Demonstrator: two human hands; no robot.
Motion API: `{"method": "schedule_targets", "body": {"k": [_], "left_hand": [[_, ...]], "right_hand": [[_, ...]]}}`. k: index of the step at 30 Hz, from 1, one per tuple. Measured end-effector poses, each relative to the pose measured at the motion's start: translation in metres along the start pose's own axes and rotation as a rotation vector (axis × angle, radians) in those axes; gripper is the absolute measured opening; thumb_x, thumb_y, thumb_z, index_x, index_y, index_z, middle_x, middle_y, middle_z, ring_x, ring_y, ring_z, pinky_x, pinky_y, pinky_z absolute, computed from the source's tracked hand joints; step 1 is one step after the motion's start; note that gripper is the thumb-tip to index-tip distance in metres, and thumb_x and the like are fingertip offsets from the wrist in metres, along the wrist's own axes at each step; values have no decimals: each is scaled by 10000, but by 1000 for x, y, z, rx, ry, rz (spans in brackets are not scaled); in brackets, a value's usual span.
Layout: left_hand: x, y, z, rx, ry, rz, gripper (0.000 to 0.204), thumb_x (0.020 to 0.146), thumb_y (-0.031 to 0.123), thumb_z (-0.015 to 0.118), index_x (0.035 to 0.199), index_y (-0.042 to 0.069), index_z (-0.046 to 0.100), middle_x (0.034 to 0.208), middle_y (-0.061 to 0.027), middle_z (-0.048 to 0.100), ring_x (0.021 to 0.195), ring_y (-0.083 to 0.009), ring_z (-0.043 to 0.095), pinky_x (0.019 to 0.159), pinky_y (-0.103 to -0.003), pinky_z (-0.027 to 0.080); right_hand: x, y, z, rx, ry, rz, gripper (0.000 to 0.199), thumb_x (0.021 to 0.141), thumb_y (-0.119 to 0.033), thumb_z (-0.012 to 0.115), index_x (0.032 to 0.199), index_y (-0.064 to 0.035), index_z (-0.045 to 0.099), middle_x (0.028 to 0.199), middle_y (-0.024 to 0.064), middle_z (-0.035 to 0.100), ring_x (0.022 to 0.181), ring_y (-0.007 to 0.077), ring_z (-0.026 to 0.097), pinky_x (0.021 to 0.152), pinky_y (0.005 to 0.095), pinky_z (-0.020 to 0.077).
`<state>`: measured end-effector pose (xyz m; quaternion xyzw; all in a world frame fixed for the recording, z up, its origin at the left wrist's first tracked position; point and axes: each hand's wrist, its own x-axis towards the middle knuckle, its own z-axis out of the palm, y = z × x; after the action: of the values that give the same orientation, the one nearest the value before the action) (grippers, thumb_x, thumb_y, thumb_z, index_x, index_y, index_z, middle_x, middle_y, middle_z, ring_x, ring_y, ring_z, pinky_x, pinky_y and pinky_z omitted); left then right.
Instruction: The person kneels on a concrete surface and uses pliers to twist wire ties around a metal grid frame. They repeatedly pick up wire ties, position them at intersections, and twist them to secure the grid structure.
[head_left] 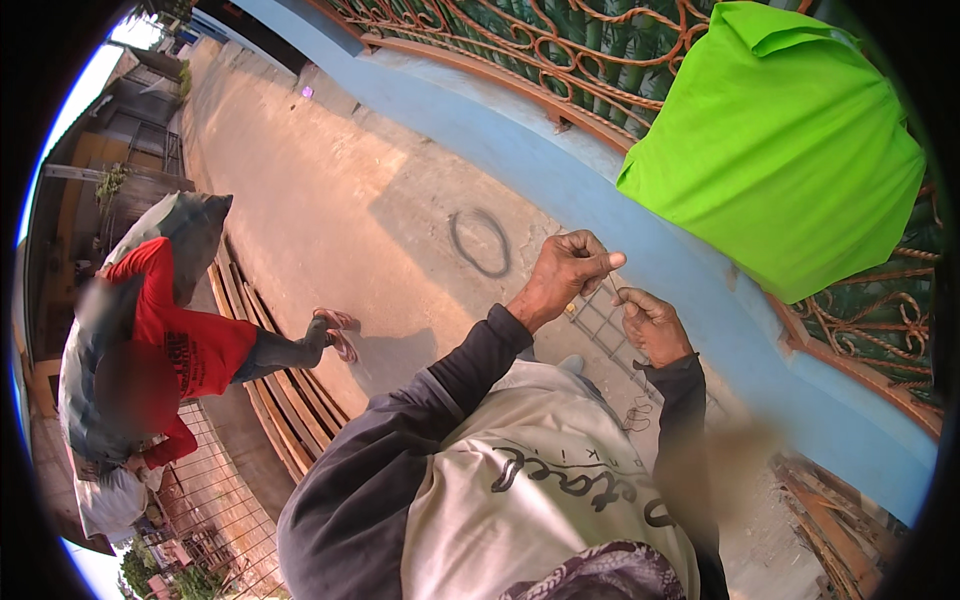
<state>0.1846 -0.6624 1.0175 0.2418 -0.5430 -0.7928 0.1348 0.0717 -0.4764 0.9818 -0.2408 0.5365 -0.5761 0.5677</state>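
Note:
My left hand [572, 278] is closed in a pinch, thumb pointing right, in front of the blue wall. Just to its right and lower, my right hand [652, 326] is also pinched shut. A thin strand that looks like wire [613, 284] runs between the two sets of fingertips; its ends are too fine to follow. Below the hands lies a frame of thin steel bars [597, 328], partly hidden by my right hand and body. Near my right forearm, some bent wire loops [637, 412] rest on the ground.
A coil of dark wire [480, 243] lies on the concrete. Bright green cloth [775, 150] covers part of the ornate railing [560, 60] above a blue wall [510, 140]. At left, a person in red [215, 350] carries a large sack beside long planks [275, 385]. More wood [835, 530] lies lower right.

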Motion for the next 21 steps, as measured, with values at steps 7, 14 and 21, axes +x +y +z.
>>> {"method": "schedule_targets", "body": {"k": [7, 14, 21], "left_hand": [[8, 13, 17, -118, -213, 25, 343, 835, 139, 809, 665, 80, 516, 586, -2, 534, 487, -56, 435, 443, -225, 340], [50, 29, 24, 116, -229, 158, 346, 796, 55, 827, 643, 89, 519, 602, 26, 529, 565, -45, 465, 508, -228, 373], [67, 27, 27, 5, -215, 112, 312, 905, 186, 736, 741, 95, 487, 519, -20, 466, 421, -86, 416, 409, -219, 312]], "right_hand": [[-3, 4, -13, 161, -112, -92, 248, 1006, -225, 591, 1155, -29, 621, 726, -27, 499, 604, 59, 409, 565, 233, 369], [12, -25, 30, -222, 703, -408, 163, 923, -115, 691, 1082, -81, 691, 846, 15, 635, 710, 110, 543, 655, 285, 485], [43, 0, 54, -541, 1179, -616, 199, 916, -122, 680, 1115, -114, 689, 892, 100, 684, 780, 248, 656, 680, 328, 523]]}}
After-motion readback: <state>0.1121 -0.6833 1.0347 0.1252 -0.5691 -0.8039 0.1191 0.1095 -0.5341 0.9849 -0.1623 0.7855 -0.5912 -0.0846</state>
